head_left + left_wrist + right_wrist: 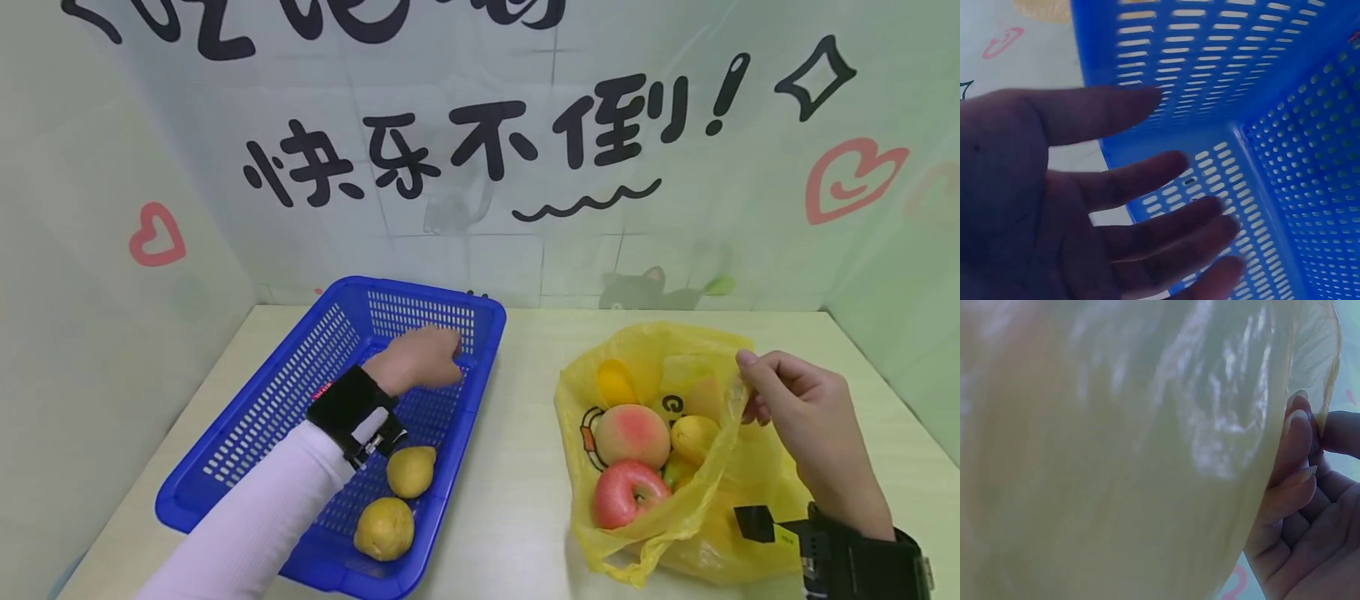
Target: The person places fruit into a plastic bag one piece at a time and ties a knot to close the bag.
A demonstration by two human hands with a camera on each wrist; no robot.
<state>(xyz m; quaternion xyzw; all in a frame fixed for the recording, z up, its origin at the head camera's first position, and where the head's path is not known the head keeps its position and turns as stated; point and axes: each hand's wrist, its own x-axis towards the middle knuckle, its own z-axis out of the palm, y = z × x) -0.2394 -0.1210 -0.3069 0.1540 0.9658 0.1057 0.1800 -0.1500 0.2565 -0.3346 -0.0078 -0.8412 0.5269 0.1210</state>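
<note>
My left hand point(420, 358) hangs over the far part of the blue basket point(468, 417). Its fingers are spread and slightly bent in the left wrist view, with nothing between them. Two yellow pear-like fruits, one point(411, 472) behind the other point(384, 529), lie in the basket's near right part. With thumb and fingers, my right hand point(806, 400) pinches the right rim of a yellow plastic bag point(645, 350). Inside the bag sit a peach point(632, 437), a red apple point(632, 494) and a yellow fruit point(693, 439). The bag's film fills most of the right wrist view.
Basket and bag stand side by side on a pale wooden table point(517, 467). Behind them rises a wall sheet point(465, 250) with black lettering. A small red item point(321, 392) in the basket is mostly hidden by my left wrist.
</note>
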